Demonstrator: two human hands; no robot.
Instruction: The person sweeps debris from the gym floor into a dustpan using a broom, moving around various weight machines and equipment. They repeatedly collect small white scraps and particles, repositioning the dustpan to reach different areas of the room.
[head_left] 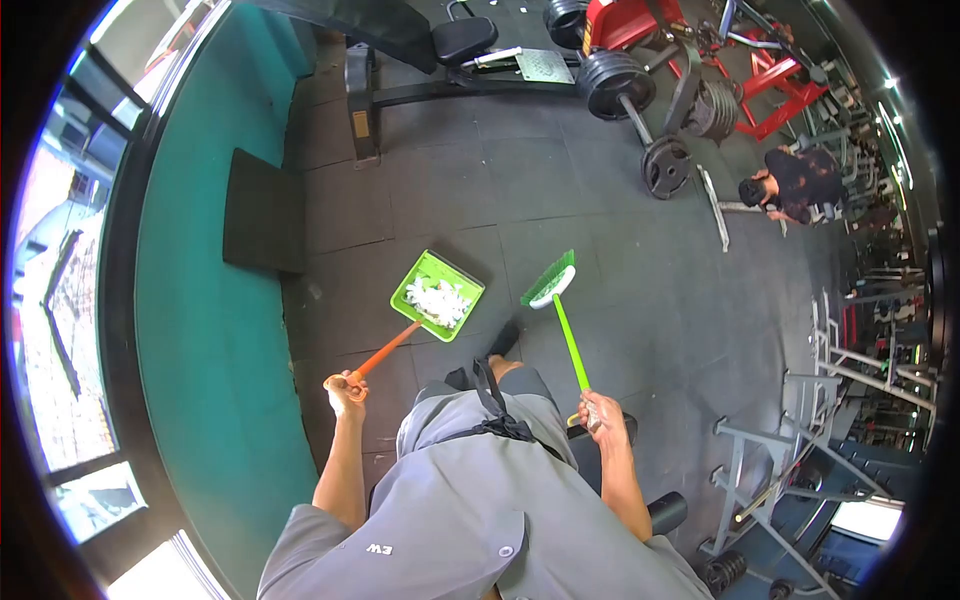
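Note:
My left hand (347, 392) is closed around the orange handle of a dustpan. The lime-green pan of this dustpan (472, 293) lies out in front of me, with a pile of crumpled white scraps (437, 301) inside. On the other side, my right hand (601, 412) grips the bright green stick of a broom (570, 340). Its white head with green bristles points away from me, to the right of the dustpan and apart from it. Small white specks dot the dark floor farther off.
Dark rubber tiles (400, 190) cover the floor. A teal wall (200, 330) with a black panel (262, 212) runs along the left. Ahead stands a weight bench (465, 40); plate-loaded equipment (616, 84) is at upper right. A person (805, 183) sits at the right, near metal racks (770, 470).

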